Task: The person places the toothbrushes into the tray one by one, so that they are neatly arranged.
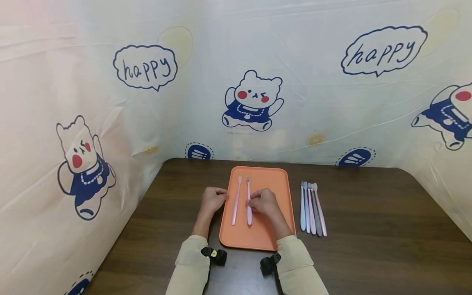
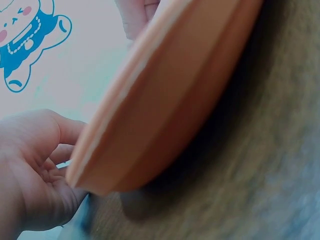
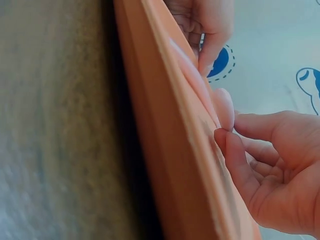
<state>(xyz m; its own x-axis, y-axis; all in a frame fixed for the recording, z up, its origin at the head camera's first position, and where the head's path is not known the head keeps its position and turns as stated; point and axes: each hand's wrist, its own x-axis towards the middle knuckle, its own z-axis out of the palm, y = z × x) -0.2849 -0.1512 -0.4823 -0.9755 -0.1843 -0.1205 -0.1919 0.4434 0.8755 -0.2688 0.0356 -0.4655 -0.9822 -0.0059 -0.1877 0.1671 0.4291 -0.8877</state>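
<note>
An orange tray [image 1: 271, 180] lies on the table, with a pink toothbrush [image 1: 236, 203] along its left side. To the right of that one, my right hand [image 1: 264, 201] pinches a second toothbrush [image 1: 249, 219], pink-handled, between thumb and fingertips. Its rounded handle end [image 3: 224, 107] shows just above the tray rim in the right wrist view. At the tray's left edge, my left hand [image 1: 214, 199] holds the rim. In the left wrist view the fingers of that hand [image 2: 40, 165] are partly hidden behind the tray wall [image 2: 165, 95].
Right of the tray, several toothbrushes [image 1: 312, 211] in blue, pink and grey lie side by side on the dark wooden table [image 1: 368, 221]. A pale printed cloth [image 1: 313, 98] hangs behind the table and along its sides.
</note>
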